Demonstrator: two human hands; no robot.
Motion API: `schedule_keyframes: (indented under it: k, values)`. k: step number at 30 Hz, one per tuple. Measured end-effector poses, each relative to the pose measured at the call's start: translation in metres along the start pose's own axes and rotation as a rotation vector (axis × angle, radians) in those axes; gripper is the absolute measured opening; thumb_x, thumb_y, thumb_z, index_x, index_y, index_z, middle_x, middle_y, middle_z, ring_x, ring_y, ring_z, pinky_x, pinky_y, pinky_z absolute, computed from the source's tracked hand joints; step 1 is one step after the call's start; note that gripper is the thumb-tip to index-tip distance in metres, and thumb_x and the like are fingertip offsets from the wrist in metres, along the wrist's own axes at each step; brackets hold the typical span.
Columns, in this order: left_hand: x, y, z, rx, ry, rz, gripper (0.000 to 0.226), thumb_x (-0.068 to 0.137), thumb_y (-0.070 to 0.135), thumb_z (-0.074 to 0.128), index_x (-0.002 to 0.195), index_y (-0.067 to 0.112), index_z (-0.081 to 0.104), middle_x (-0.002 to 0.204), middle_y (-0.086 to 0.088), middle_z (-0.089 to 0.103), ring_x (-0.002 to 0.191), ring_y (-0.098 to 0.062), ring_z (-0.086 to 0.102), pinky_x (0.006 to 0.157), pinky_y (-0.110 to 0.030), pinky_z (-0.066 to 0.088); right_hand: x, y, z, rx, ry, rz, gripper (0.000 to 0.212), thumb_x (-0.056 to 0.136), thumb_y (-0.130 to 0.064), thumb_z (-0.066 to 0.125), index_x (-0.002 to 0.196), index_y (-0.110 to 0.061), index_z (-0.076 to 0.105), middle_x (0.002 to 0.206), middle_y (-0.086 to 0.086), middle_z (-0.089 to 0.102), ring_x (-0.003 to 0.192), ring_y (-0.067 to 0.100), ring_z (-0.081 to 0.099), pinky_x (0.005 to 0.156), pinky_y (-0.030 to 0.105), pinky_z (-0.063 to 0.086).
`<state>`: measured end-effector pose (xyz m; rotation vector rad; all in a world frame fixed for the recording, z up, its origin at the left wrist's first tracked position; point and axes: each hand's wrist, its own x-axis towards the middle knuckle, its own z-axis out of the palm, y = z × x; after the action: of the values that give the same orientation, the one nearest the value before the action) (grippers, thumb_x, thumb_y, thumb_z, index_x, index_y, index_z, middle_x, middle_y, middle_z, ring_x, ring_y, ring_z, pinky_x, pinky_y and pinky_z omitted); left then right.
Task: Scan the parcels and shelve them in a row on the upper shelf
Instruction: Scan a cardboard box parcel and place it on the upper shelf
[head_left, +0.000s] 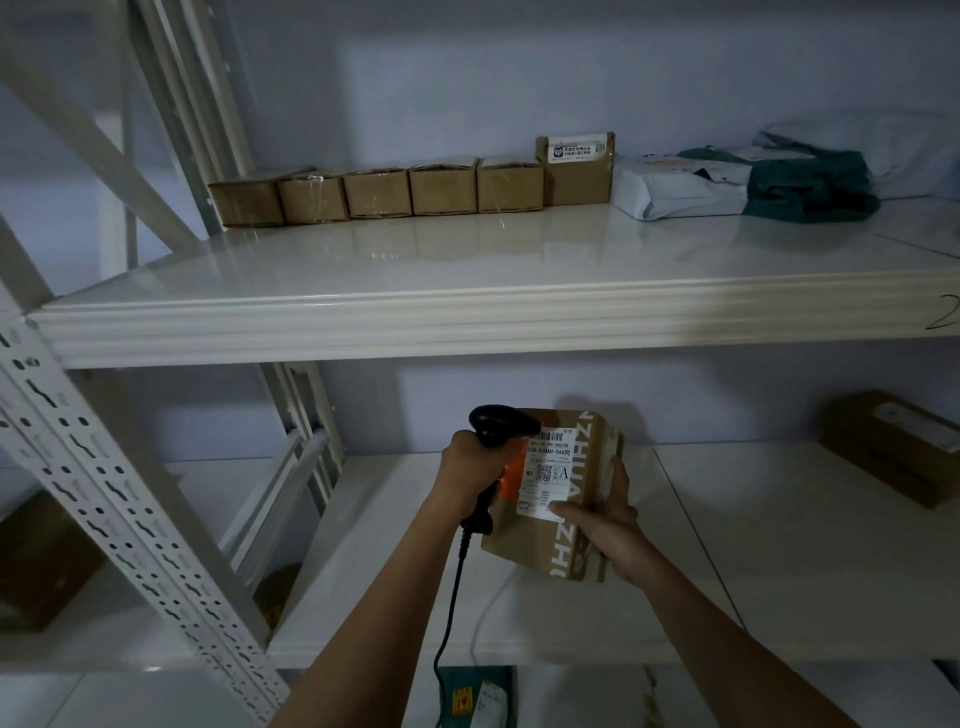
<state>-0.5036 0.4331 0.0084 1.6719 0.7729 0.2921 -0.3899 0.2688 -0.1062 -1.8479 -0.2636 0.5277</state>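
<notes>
Your left hand (467, 470) grips the scanner (501, 427); your right hand (605, 525) holds the parcel (558, 499). Keep its label (545, 475) flat, facing the beam.

A parcel storeroom: white slotted metal shelving (467, 322) holding rows of labelled cartons (384, 192) (and mailer bags (680, 189)).

Left grip (470, 475) curled tight, right grip (605, 519) clasping, both forearms extended forward

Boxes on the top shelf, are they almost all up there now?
Six boxes already stand in a row on the upper shelf, beside some bags. The right hand holds one box while the left hand aims the scanner. Another box waits on the lower shelf.
</notes>
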Motion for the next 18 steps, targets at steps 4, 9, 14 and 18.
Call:
schedule_keyframes:
  k: [4, 9, 14, 18]
  values:
    - [0.001, 0.001, -0.001, -0.009, 0.005, -0.017, 0.015, 0.083, 0.020, 0.063, 0.076, 0.007, 0.061, 0.062, -0.007, 0.058, 0.049, -0.019, 0.052, 0.057, -0.030, 0.046, 0.005, 0.003, 0.000, -0.003, 0.000, 0.006, 0.143, 0.027, -0.072, 0.089, 0.139, -0.071, -0.001, 0.139, 0.011, 0.048, 0.126, 0.032, 0.051, 0.103, 0.054, 0.049]
    - [0.004, 0.002, -0.002, -0.018, 0.009, -0.012, 0.016, 0.084, 0.020, 0.063, 0.077, 0.006, 0.061, 0.062, -0.007, 0.058, 0.047, -0.019, 0.051, 0.053, -0.029, 0.045, -0.003, -0.007, 0.002, -0.001, 0.001, 0.005, 0.141, 0.035, -0.064, 0.092, 0.140, -0.070, -0.003, 0.139, 0.009, 0.050, 0.128, 0.030, 0.051, 0.105, 0.053, 0.048]
    - [0.009, 0.001, -0.003, -0.016, 0.013, -0.004, 0.017, 0.084, 0.021, 0.064, 0.081, 0.005, 0.063, 0.063, -0.008, 0.059, 0.049, -0.020, 0.052, 0.055, -0.030, 0.047, -0.008, -0.012, 0.003, 0.009, -0.019, 0.011, 0.137, 0.043, -0.056, 0.092, 0.143, -0.066, -0.001, 0.136, 0.007, 0.053, 0.126, 0.030, 0.053, 0.104, 0.054, 0.048]
    - [0.015, -0.007, -0.004, -0.031, 0.002, -0.017, 0.020, 0.081, 0.025, 0.066, 0.084, 0.005, 0.065, 0.065, -0.007, 0.061, 0.054, -0.021, 0.054, 0.059, -0.032, 0.048, -0.010, -0.015, 0.003, 0.032, -0.024, 0.028, 0.135, 0.053, -0.046, 0.093, 0.148, -0.058, -0.002, 0.134, 0.006, 0.055, 0.125, 0.029, 0.054, 0.105, 0.054, 0.048]
